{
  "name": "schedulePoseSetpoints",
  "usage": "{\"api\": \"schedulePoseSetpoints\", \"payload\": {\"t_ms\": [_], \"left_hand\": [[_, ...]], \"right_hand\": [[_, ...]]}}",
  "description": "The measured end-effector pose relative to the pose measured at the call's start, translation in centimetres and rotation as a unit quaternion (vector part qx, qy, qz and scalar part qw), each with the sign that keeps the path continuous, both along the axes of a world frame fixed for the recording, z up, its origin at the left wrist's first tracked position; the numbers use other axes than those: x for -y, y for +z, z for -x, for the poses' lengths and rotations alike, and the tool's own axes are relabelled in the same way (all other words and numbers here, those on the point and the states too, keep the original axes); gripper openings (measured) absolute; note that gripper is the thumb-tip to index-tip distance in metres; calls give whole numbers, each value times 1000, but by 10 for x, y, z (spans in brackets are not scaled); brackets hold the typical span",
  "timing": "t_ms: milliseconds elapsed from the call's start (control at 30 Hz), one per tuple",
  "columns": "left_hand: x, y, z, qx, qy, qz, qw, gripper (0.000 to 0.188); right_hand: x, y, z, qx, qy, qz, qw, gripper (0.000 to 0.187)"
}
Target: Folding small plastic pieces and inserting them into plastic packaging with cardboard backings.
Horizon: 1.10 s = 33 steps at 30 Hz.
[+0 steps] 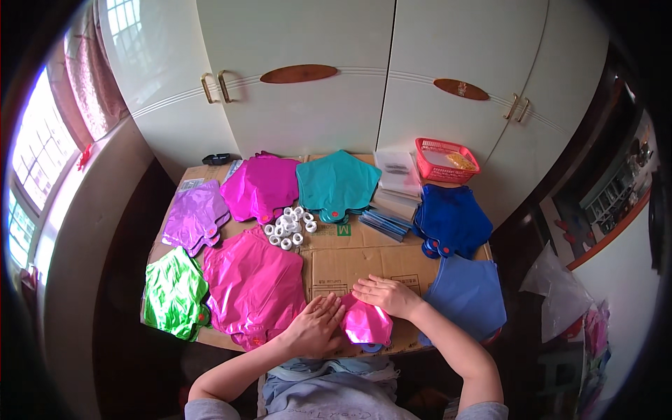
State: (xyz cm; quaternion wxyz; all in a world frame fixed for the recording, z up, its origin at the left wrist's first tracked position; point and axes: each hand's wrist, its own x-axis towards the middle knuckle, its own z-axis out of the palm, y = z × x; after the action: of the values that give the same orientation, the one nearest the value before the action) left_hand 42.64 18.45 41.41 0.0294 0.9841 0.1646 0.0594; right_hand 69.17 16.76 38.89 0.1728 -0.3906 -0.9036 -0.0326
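Note:
A small folded pink foil piece [369, 323], looking like a flat foil balloon, lies at the near edge of the cardboard top. My left hand [318, 323] rests along its left side, fingers stretched out and together. Across its upper edge lies my right hand [386, 295], flat and extended, pressing on the foil. A bigger stack of pink foil balloons [253, 283] spreads just left of my left hand. To the right of my right forearm is a light blue stack [467, 297]. Part of a blue round tab [372, 348] shows under the folded piece.
Around the cardboard [343, 255] lie green [175, 294], lilac [196, 215], magenta [262, 185], teal [337, 183] and dark blue [453, 220] foil stacks. Several small white rolls [288, 227], clear bags [397, 172] and a red basket [448, 159] stand there. Cabinets [301, 119] rise behind.

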Motion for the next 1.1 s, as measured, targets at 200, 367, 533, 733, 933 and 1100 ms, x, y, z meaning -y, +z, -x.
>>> {"api": "schedulePoseSetpoints", "payload": {"t_ms": [200, 367, 533, 733, 933, 1100], "left_hand": [[5, -1, 3, -9, 3, 38, 999, 95], [3, -2, 4, -13, -6, 50, 999, 97], [4, -5, 4, -12, -9, 63, 998, 96], [9, 5, 4, -56, -15, 38, 998, 89], [45, 10, 7, -103, 11, 16, 995, 89], [73, -14, 12, 48, -42, -46, 997, 43]], "right_hand": [[7, 11, -2, 40, -13, 53, 998, 41], [22, 25, 0, 74, 6, 97, 992, 52], [31, 17, -6, 67, 36, 138, 988, 56], [40, 17, -2, 121, 20, 118, 985, 66], [76, 37, 17, 148, -11, 191, 970, 103], [102, 32, 30, 128, -24, 174, 976, 70]]}}
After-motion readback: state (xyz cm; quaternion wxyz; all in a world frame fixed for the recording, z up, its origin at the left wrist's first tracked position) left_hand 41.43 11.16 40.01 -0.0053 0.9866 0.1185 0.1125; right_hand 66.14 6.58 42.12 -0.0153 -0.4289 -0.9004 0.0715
